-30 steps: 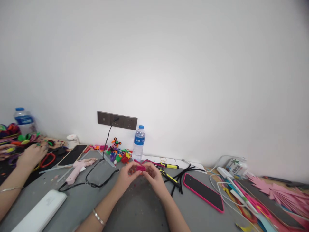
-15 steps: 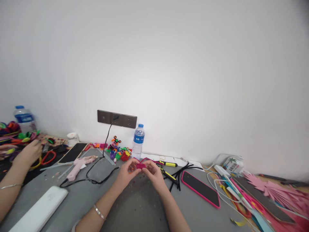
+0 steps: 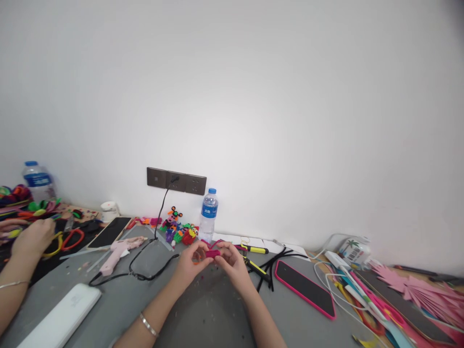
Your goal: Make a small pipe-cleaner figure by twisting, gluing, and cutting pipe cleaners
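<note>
Over the middle of the grey table (image 3: 213, 309), I pinch a magenta pipe cleaner (image 3: 212, 253) between both hands. It looks bent into a short, flat bundle, with a loose strand rising behind it. My left hand (image 3: 192, 263) grips its left end with thumb and fingers, and my right hand (image 3: 232, 264) grips the right end. The thumbs nearly meet at the front, so part of the bundle is hidden. Just right of my right hand lie yellow-and-black tools (image 3: 257, 268) and several black pipe cleaners (image 3: 270, 266).
A water bottle (image 3: 209, 215) and small pipe-cleaner figures (image 3: 181, 231) stand behind my hands. Left are a pink glue gun (image 3: 118, 253) with its cord, a white power bank (image 3: 60, 316), and a co-worker's hand (image 3: 34, 241). Right lies a pink-cased phone (image 3: 305, 289).
The view has shifted slightly, so things sit a little lower. Both my hands keep hold of the magenta pipe cleaner. The co-worker's hand has moved left, away from the scissors.
</note>
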Demonstrator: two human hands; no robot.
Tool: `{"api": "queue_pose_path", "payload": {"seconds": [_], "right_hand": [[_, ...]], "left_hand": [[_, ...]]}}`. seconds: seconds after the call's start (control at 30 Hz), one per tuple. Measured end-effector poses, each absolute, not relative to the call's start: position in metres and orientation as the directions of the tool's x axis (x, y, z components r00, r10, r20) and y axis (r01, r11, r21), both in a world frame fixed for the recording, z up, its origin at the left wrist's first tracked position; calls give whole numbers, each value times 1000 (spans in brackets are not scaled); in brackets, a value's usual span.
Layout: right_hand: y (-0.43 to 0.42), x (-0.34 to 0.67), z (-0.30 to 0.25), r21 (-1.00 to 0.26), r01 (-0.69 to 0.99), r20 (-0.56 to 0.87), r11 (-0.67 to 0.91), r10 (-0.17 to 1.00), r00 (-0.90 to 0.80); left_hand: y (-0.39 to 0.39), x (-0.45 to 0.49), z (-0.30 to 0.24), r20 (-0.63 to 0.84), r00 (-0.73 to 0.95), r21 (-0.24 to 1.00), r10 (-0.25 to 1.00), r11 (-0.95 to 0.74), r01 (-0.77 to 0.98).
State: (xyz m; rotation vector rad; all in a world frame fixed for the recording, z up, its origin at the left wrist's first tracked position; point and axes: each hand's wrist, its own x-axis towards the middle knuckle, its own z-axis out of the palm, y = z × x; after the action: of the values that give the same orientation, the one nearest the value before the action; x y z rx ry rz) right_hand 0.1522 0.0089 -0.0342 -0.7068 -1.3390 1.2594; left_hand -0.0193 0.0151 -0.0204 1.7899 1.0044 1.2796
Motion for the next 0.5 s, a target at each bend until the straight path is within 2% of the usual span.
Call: {"api": "queue_pose_path", "payload": {"seconds": [0.5], "right_hand": [[6,151,-29,-935,-228,323,271,918,-232]], "left_hand": [[15,-19,-19,412,207,875,887,-449,179]]}}
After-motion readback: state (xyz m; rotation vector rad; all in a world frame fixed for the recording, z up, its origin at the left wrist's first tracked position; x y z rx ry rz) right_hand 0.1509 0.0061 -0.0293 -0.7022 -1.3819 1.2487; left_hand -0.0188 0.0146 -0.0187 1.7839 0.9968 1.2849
